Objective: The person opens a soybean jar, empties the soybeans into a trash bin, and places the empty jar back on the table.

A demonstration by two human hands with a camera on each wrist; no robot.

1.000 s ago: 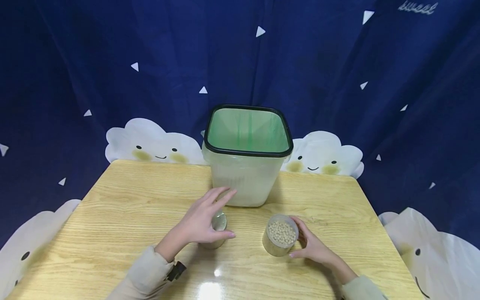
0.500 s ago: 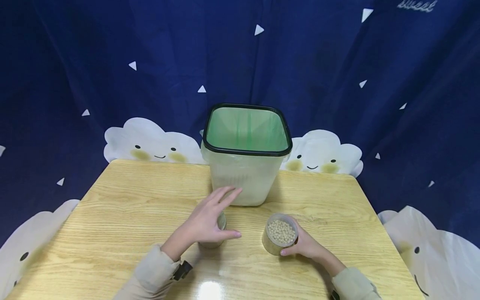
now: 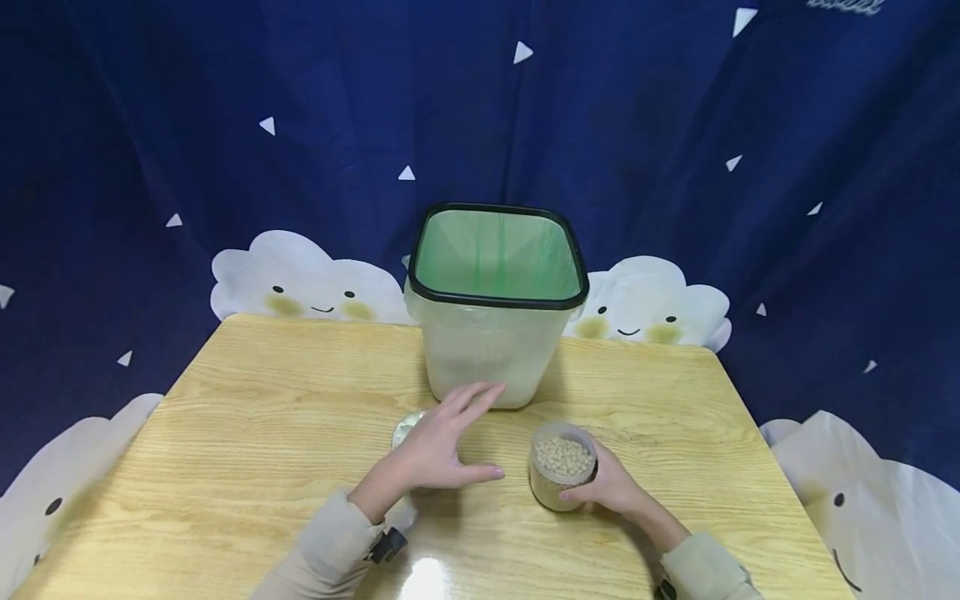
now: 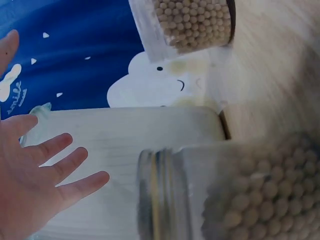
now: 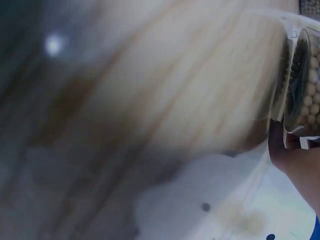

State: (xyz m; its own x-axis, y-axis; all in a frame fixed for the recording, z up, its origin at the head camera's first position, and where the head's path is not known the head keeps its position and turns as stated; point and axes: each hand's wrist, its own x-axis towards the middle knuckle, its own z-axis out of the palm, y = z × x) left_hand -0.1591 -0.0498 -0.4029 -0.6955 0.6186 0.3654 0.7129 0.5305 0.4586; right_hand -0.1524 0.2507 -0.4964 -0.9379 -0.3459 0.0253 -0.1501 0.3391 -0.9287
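My right hand [image 3: 611, 487] is wrapped round the near right side of a small clear plastic jar full of pale round beans [image 3: 562, 466], fingers curled on its wall, thumb side hidden behind it; the jar stands open-topped on the light wood-grain table [image 3: 247, 417], near the middle and just near of the tall translucent square bin with a black rim and green liner [image 3: 497, 304]. My left hand [image 3: 442, 446] hovers flat, fingers straight and spread, holding nothing, above a second small clear jar of the same beans [image 3: 406, 428], which mostly hides under my palm; in the left wrist view that jar's threaded mouth [image 4: 160, 195] sits close to the lens, blurred, with my spread fingers [image 4: 60, 165] against the bin wall. Risks as I judge them: neither jar shows a lid, so a tilt or a bump spills beans across the table, and round beans roll off the edges fast. My left palm is low over the hidden jar, so a careless drop or sideways sweep could knock it over. My right grip is one-sided and low, so lifting quickly may tip the jar. The bin stands close behind both jars, and a knuckle could hit it. Writing: white script at the top right of the dark blue cloud-print curtain [image 3: 225, 167] is cut off and unreadable in the head view; the left wrist view shows a similar white word, too blurred to read. No labels visible on the jars or the bin.
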